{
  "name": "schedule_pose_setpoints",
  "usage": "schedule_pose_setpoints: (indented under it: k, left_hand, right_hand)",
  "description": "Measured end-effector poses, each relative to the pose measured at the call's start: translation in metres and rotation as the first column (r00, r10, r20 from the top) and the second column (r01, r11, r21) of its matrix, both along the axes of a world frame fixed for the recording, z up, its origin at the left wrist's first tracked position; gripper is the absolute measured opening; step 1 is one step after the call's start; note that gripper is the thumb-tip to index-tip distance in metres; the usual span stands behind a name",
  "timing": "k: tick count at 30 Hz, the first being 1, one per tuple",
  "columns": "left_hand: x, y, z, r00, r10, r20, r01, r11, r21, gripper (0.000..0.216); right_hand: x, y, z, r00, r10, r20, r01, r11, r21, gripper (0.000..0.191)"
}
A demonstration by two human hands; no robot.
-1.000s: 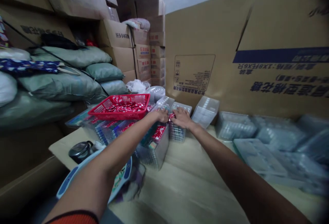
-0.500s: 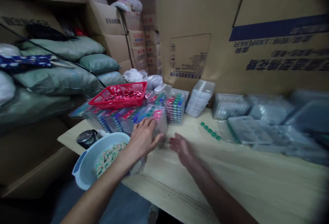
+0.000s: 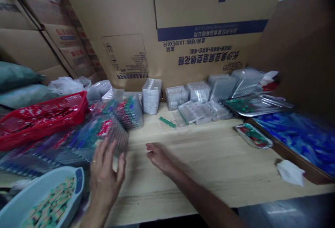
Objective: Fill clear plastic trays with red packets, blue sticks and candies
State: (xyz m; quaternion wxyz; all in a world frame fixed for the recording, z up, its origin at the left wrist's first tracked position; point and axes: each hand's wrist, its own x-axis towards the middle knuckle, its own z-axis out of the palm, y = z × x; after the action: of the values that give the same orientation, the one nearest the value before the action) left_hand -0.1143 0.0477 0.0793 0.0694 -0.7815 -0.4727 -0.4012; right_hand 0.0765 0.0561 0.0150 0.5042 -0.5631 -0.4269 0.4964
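Clear plastic trays holding red and green pieces form a filled stack beside the left hand, whose spread fingers overlap its near side; whether they touch it can't be made out. Blur softens the right hand, its fingers curled close together over the bench; whether they pinch anything is unclear. The picture's left edge cuts off the red basket and the blue basin, and the basket hides part of the filled trays beneath it.

Compared with 0.5 s ago, the view has swung right, bringing in a metal tray, a foil dish and a box of blue pieces. The row of 5 green pieces still lies on the bench, left of the flat clear packs.

On the big carton, 小心轻放 and 请勿踩压 flank an upward arrow; lower down, 1X8托X6只 and 长沙臭豆腐造型棉花糖 read upside down.
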Motion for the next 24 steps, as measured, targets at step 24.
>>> schedule_pose_setpoints:
  k: [24]
  left_hand:
    - [0.180, 0.102, -0.064, 0.909, -0.277, -0.313, 0.071, 0.841, -0.537, 0.034]
  right_hand:
    - [0.273, 0.034, 0.072, 0.248, -0.025, 0.968, 0.441, 0.893, -0.090, 0.070]
